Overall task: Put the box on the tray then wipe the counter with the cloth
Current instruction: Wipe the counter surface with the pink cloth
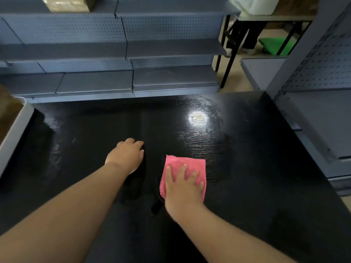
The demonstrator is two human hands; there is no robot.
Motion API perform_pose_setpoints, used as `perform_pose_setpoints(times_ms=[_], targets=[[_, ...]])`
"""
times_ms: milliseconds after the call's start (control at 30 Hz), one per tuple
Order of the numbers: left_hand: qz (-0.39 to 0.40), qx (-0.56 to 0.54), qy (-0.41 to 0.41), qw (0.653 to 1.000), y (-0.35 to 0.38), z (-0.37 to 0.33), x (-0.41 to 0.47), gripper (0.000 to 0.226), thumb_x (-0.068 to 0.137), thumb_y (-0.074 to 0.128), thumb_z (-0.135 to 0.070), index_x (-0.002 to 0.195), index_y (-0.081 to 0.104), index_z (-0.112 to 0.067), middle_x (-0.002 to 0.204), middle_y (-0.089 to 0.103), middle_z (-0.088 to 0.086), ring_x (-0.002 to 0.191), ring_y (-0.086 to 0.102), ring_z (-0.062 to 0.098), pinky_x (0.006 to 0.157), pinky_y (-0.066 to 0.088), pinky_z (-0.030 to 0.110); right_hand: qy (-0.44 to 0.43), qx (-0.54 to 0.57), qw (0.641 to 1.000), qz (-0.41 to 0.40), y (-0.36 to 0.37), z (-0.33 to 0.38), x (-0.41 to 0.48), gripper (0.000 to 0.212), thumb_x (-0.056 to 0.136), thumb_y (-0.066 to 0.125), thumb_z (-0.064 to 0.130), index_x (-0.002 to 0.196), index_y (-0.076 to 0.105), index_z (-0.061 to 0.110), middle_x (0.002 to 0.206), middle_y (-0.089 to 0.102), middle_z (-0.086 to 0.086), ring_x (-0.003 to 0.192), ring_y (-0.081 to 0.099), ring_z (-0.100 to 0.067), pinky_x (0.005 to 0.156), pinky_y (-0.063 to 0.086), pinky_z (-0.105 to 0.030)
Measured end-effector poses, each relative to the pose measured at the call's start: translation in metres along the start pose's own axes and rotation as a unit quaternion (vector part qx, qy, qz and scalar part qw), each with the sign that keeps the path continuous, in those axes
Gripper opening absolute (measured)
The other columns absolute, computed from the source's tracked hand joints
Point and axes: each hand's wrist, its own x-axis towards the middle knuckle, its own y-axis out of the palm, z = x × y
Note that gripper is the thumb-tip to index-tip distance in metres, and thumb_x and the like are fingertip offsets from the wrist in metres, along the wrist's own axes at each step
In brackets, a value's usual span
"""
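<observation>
Nearest, the right hand (pixel 182 184) presses flat, fingers spread, on the pink cloth (pixel 190 164). The cloth lies on the black counter (pixel 247 168), its long axis running roughly away from the person. Just left of the cloth, the left hand (pixel 126 155) rests with fingers loosely bent, holding nothing. Far left of the cloth, the box (pixel 7 111) sits in the tray (pixel 19 126).

One wide-angle view from the person's head looks forward and steeply down onto the black counter (pixel 247 168), close enough that the left forearm (pixel 66 215) and right forearm (pixel 218 230) enter from the bottom edge; grey shelving (pixel 79 35) beyond the counter's far edge bows across the top
</observation>
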Motion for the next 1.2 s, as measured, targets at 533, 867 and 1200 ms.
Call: perform_pose_setpoints(times_ms=[533, 867, 1200], targets=[[-0.047, -0.004, -0.059, 0.997, -0.007, 0.074, -0.008, 0.044, 0.101, 0.032, -0.03, 0.144, 0.035, -0.018, 0.145, 0.039, 0.009, 0.128, 0.043, 0.031, 0.1, 0.046, 0.042, -0.055, -0.012, 0.998, -0.005, -0.029, 0.046, 0.061, 0.064, 0.099, 0.035, 0.03, 0.15, -0.002, 0.038, 0.16, -0.013, -0.009, 0.143, -0.008, -0.047, 0.112, -0.002, -0.063], [-0.058, -0.014, -0.08, 0.995, -0.014, 0.139, 0.006, 0.045, 0.101, 0.032, -0.03, 0.144, 0.035, -0.019, 0.145, 0.039, 0.009, 0.13, 0.042, 0.029, 0.103, 0.044, 0.042, -0.195, -0.064, 0.979, -0.004, -0.019, 0.143, 0.081, 0.078, 0.096, 0.046, 0.023, 0.15, -0.009, 0.035, 0.158, -0.019, -0.013, 0.14, -0.015, -0.051, 0.113, -0.006, -0.063], [-0.088, -0.047, -0.042, 0.994, -0.025, 0.191, 0.025, 0.045, 0.101, 0.035, -0.032, 0.145, 0.034, -0.024, 0.147, 0.037, 0.003, 0.133, 0.04, 0.024, 0.105, 0.043, 0.039, 0.163, 0.056, 0.985, -0.01, -0.113, 0.127, 0.203, 0.072, 0.098, 0.038, 0.026, 0.15, -0.011, 0.034, 0.158, -0.021, -0.01, 0.142, -0.011, -0.048, 0.112, 0.003, -0.066]])
